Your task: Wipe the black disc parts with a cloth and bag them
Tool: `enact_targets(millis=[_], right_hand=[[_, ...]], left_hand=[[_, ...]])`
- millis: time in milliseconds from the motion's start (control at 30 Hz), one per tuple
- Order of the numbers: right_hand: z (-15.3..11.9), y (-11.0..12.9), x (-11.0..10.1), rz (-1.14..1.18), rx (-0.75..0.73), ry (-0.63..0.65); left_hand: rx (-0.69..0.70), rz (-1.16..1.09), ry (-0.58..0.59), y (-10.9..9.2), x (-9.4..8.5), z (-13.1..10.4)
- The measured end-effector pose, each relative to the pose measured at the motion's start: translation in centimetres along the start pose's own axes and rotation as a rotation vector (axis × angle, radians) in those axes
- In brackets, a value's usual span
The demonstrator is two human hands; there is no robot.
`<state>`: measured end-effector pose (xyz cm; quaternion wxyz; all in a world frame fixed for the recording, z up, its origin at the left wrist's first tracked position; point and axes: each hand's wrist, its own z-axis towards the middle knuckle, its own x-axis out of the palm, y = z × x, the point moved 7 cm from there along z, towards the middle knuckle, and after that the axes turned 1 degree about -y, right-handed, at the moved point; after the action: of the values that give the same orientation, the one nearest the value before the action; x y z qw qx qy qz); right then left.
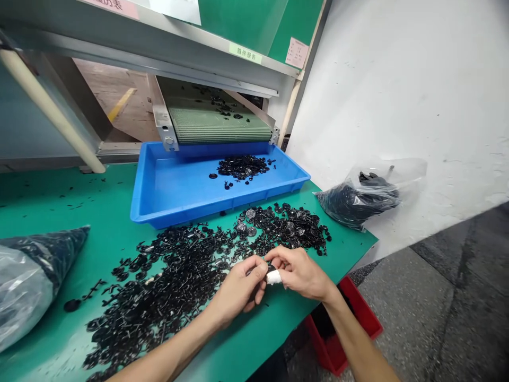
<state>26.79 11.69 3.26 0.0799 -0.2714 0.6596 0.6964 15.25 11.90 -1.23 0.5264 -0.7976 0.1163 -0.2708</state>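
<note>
My left hand (242, 286) and my right hand (298, 270) meet just in front of the piles on the green table. Their fingers are pinched together around a small black plastic part (271, 268), mostly hidden between them. White tape (274, 277) wraps my right thumb. Left of my hands spreads a large pile of small black plastic parts (178, 276), many thin and branched. Beyond my fingers lies another heap of black parts (290, 228), with several round discs among them.
A blue tray (191, 208) holding black parts stands below the end of a green conveyor belt (222, 127). Plastic bags of black parts lie at right (358, 196) and left (27, 281). A red bin (368, 313) stands below the table's right edge.
</note>
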Motion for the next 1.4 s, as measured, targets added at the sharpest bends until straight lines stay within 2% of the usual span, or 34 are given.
enact_targets(millis=[133, 267, 367, 467, 567, 700, 833, 1133, 1267, 1400], right_hand=[[0.3, 0.6, -0.1, -0.12, -0.089, -0.029], [0.8, 0.0, 0.0, -0.089, -0.042, -0.149], [2.1, -0.5, 0.1, -0.117, -0.031, -0.161], [4.4, -0.4, -0.6, -0.359, -0.049, -0.209], [7.0, -0.3, -0.6, -0.658, 0.011, -0.207], [9.1, -0.2, 0.4, -0.768, 0.08, -0.168], [9.0, -0.2, 0.6, -0.806, 0.072, -0.148], [7.0, 0.3, -0.5, -0.832, 0.032, -0.117], [8.1, 0.8, 0.0, -0.86, 0.068, -0.122], [9.5, 0.8, 0.5, -0.894, 0.145, -0.114]], left_hand=[[0.014, 0.049, 0.001, -0.2, -0.2, 0.0], [0.038, 0.01, -0.031, 0.0, -0.3, 0.1], [0.081, -0.054, -0.093, 0.0, -0.7, 0.1], [0.099, -0.123, -0.107, 0.0, -0.8, 0.0], [0.069, -0.244, -0.093, -0.1, -0.9, -0.2], [0.055, -0.402, -0.091, -0.6, -1.2, -0.2], [0.067, -0.464, -0.028, -0.8, -0.9, 0.0], [0.054, -0.5, 0.092, -0.4, -0.1, -0.2], [0.051, -0.505, 0.119, -0.3, 0.1, -0.2], [0.028, -0.488, 0.096, -0.2, 0.0, -0.3]])
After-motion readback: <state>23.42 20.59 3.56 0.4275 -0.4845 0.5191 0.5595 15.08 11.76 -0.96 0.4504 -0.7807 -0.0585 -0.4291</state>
